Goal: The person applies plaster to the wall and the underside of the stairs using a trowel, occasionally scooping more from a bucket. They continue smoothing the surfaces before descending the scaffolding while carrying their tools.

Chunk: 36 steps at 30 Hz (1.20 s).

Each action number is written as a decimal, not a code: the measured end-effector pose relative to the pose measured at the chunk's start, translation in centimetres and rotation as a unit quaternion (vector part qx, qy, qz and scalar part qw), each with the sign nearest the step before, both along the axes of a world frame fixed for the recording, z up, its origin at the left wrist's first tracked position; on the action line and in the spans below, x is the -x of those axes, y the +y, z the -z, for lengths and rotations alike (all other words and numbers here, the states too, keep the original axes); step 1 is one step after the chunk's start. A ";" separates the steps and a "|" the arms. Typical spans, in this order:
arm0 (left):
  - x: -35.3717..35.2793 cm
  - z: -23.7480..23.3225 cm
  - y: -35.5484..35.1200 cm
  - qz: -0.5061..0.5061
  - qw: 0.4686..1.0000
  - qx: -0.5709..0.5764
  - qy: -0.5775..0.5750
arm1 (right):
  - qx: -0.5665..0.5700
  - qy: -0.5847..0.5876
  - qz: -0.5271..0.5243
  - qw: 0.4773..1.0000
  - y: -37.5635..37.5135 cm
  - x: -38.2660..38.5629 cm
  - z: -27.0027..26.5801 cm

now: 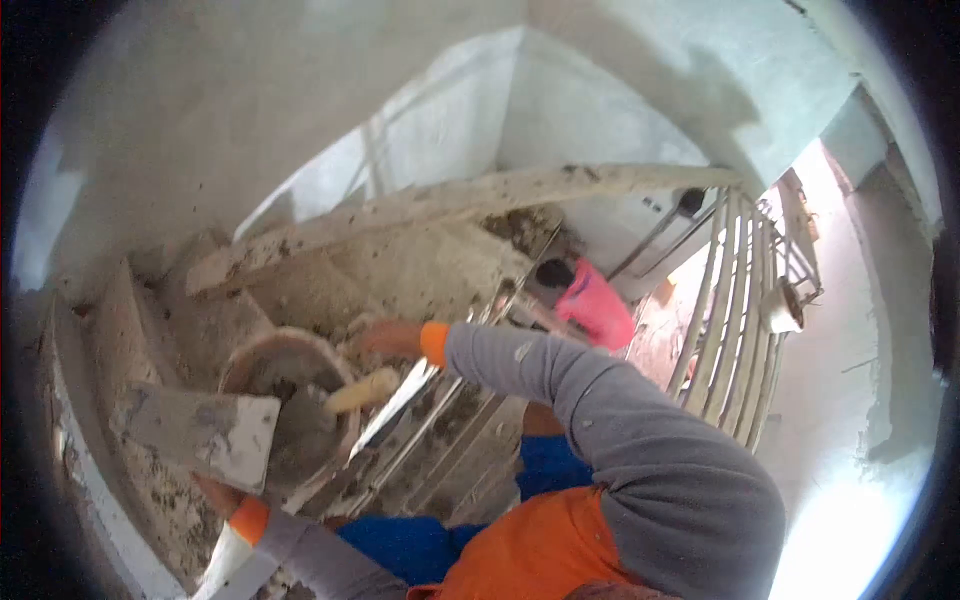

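My left hand (218, 492) is closed under a plasterer's hawk (258, 440), a flat board smeared with grey mortar; the grip itself is hidden beneath the board. Right of it stands a round tub (352, 432) with grey mortar (290, 425) inside. A trowel (362, 390) rests in the tub, its pale wooden handle sticking out over the right rim. Just above that handle, by the tub's far rim, is my right hand (388, 340), somewhat blurred, with fingers stretched out to the left and nothing seen in them.
Mortar-spattered stair steps (135, 330) lie left of the tub. A long sloping ledge (450, 198) crosses behind it. Metal rails (430, 445) run close by my legs. Lower down, a person in pink (597, 308) is near a slatted rail (730, 310) with a small pot (783, 307).
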<state>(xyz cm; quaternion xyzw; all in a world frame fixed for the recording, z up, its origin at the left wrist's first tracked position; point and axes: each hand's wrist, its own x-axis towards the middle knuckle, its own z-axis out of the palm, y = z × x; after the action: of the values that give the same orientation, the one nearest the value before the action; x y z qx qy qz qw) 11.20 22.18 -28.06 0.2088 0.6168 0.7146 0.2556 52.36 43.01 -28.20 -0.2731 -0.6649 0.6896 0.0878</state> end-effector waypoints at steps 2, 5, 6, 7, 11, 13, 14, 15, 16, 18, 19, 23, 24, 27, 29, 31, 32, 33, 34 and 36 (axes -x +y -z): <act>0.1 0.5 0.2 -0.004 1.000 0.008 0.007 | -0.043 -0.008 0.001 0.999 0.3 -0.3 0.2; -0.1 0.6 0.0 -0.011 1.000 0.016 0.019 | 0.082 -0.052 0.125 0.987 -1.3 1.1 -0.5; -0.2 0.5 -0.1 -0.015 0.999 0.018 0.025 | 0.083 -0.051 0.116 0.988 -1.3 0.9 -1.0; -0.2 0.5 -0.4 -0.020 0.999 0.022 0.030 | 0.085 -0.048 0.108 0.989 -1.7 0.4 -1.9; -0.7 0.0 -1.4 -0.032 0.997 0.031 0.062 | -0.024 -0.094 0.052 0.994 -0.6 0.5 0.4; -1.3 -0.3 -2.0 -0.040 0.995 0.042 0.086 | -0.029 -0.114 0.062 0.991 -0.4 0.2 0.5; -1.7 -0.6 -2.5 -0.044 0.993 0.050 0.100 | -0.009 -0.132 0.083 0.988 -0.4 0.2 0.0; -2.5 -0.7 -2.7 -0.045 0.991 0.056 0.114 | 0.010 -0.150 0.105 0.983 -0.6 0.2 -0.5; -3.0 -0.7 -3.4 -0.050 0.989 0.063 0.123 | 0.017 -0.116 0.136 0.984 -1.1 0.0 -1.2; -4.2 -0.9 -4.1 -0.048 0.985 0.074 0.147 | 0.029 -0.048 0.198 0.979 -2.4 -0.9 -2.9; -4.9 -1.1 -4.3 -0.045 0.983 0.080 0.158 | 0.031 -0.036 0.156 0.987 -2.2 -1.5 -3.8; -7.1 -1.5 -4.9 -0.030 0.976 0.091 0.194 | 0.061 -0.019 0.114 0.991 -3.6 -3.0 -5.8; -7.6 -1.5 -4.9 -0.025 0.975 0.091 0.200 | 0.054 -0.016 0.098 0.994 -4.0 -3.4 -6.2; -9.1 -2.0 -4.7 -0.014 0.973 0.085 0.212 | 0.015 -0.026 0.030 0.999 -5.6 -3.2 -10.0; -9.7 -2.4 -4.6 -0.006 0.972 0.079 0.220 | -0.087 -0.069 0.041 0.993 -7.0 -2.7 -12.3; -10.6 -3.1 -3.9 0.006 0.970 0.070 0.233 | -0.177 -0.043 -0.016 0.983 -5.9 -1.4 -8.8; -10.9 -3.2 -3.5 0.016 0.969 0.069 0.236 | -0.222 -0.028 -0.041 0.974 -5.9 -0.7 -8.7; -11.3 -3.5 -3.2 0.022 0.969 0.063 0.238 | -0.208 -0.031 -0.025 0.977 -6.5 -0.6 -8.5; -11.5 -3.6 -3.0 0.026 0.969 0.059 0.240 | -0.192 -0.035 -0.008 0.981 -7.3 -0.4 -9.7; -11.8 -3.7 -3.0 0.032 0.969 0.048 0.242 | -0.340 -0.060 -0.009 0.938 -7.8 -0.1 -8.6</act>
<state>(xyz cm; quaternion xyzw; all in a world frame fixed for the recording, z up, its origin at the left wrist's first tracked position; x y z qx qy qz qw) 23.00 19.22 -24.40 0.3824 0.6869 0.6040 0.1310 52.50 35.16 -19.62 -0.2618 -0.8662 0.4055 0.1297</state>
